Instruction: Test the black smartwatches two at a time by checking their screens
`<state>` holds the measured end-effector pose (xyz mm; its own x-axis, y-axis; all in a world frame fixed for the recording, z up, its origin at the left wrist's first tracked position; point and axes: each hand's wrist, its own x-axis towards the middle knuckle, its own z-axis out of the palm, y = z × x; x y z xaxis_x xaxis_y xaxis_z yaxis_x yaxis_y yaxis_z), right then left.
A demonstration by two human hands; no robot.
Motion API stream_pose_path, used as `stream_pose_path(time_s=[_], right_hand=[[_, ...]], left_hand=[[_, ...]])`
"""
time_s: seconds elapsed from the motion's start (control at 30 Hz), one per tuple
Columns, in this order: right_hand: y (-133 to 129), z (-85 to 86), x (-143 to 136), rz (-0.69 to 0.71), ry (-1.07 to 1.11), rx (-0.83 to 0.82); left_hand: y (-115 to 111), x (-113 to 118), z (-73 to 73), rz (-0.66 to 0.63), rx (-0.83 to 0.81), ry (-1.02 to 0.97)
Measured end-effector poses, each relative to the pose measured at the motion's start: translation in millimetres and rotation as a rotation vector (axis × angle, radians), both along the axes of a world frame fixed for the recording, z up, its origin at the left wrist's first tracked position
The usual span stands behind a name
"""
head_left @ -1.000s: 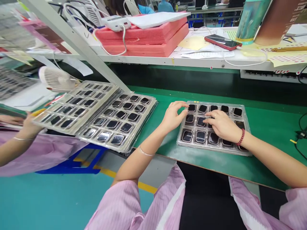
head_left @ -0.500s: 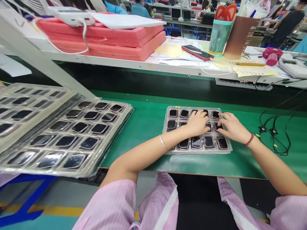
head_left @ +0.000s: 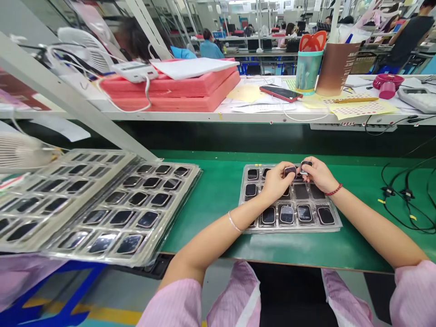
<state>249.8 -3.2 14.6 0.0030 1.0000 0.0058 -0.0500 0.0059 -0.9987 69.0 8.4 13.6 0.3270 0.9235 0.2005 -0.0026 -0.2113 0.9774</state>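
Note:
A clear plastic tray (head_left: pixel 293 229) with several dark, square watch-like pieces lies on the green mat. Above its back part, my left hand (head_left: pixel 277 181) pinches one dark piece (head_left: pixel 290 170). Close beside it, my right hand (head_left: pixel 320 175) grips another piece (head_left: pixel 306 167), tilted with its silvery edge showing. Below my right hand, two compartments in the middle row (head_left: pixel 301 191) hold no raised piece. The front row still shows pieces, among them one at the right corner (head_left: pixel 325 215). My fingers hide part of the back row.
Stacked trays of similar pieces (head_left: pixel 150 200) cover the left side. Black cables (head_left: pixel 407 194) lie at the right. A white shelf (head_left: pixel 245 117) crosses behind, bearing red foam blocks (head_left: pixel 163 95), a phone (head_left: pixel 281 93) and a teal cup (head_left: pixel 308 70). Several people are in the background.
Both hands have lifted from the tray, each now with a piece, and come close together. Two middle-row compartments are uncovered. The camera view has tilted up and shifted left.

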Motion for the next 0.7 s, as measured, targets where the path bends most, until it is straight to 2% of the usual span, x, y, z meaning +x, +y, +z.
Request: stream_pose_path(time_s=[0.07,0.17,0.3,0.37,0.47,0.6,0.7], right_hand=[[10,-3.7,-12,-0.038,0.132,-0.008],[12,-7.3,-20,0.04,0.29,-0.057],[5,-7.9,-22,0.251,0.36,-0.126],[4,-7.0,-20,0.317,0.365,-0.145],[4,-5.3,-19,0.387,0.343,-0.146],[2,-4.5,-19,0.48,0.23,-0.108],[-1,-6.1,-22,0.47,0.161,-0.091]], left_hand=[[3,-6,2.1,0.032,-0.077,-0.092],[10,-24,7.5,0.031,-0.214,-0.21],[19,-58,9.1,-0.182,-0.448,-0.292],[20,-72,5.9,-0.251,-0.508,-0.286],[17,-82,-0.3,-0.273,-0.499,-0.253],[12,-80,-5.7,-0.251,-0.401,-0.204],[10,-78,-7.6,-0.224,-0.381,-0.152]])
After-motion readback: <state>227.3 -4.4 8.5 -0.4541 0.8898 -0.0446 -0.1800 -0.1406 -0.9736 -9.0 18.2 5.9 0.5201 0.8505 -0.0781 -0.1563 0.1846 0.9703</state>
